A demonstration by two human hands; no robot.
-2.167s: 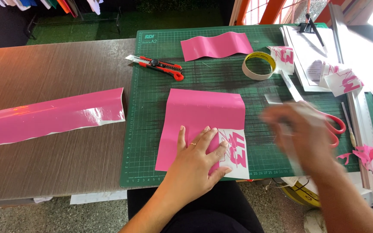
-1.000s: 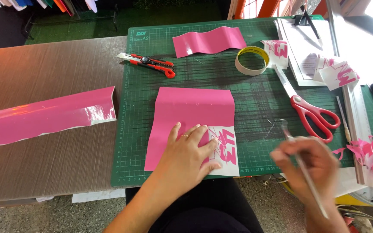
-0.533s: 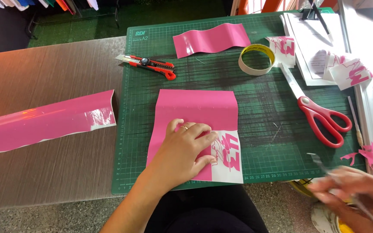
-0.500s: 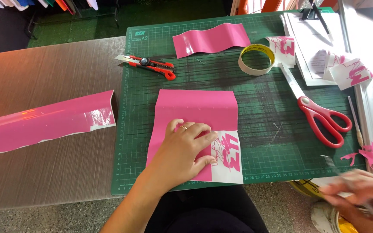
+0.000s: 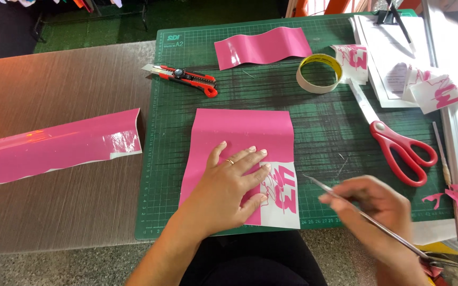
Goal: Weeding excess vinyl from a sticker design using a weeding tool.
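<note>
The left hand (image 5: 223,190) lay flat, fingers spread, on the pink sheet (image 5: 237,153) on the green mat (image 5: 319,127). The right hand (image 5: 380,212) gripped tweezers (image 5: 367,217) just beside the sheet's white corner, scissors (image 5: 398,145) nearby.

Under the left hand (image 5: 223,190) lies a pink vinyl sheet (image 5: 239,137), plain but for a white corner patch with pink cut figures by the fingertips. The right hand (image 5: 377,212) grips silver tweezers (image 5: 367,217). Beneath both spreads a dark green cutting mat (image 5: 324,127) with a pale grid. Beyond the tweezers' tip lie red-handled scissors (image 5: 398,145). Beyond the left hand's fingers sit a red and black utility knife (image 5: 186,78) and a wavy pink strip (image 5: 263,46). A glossy pink roll (image 5: 54,145) rests on the brown table (image 5: 54,79).
</note>
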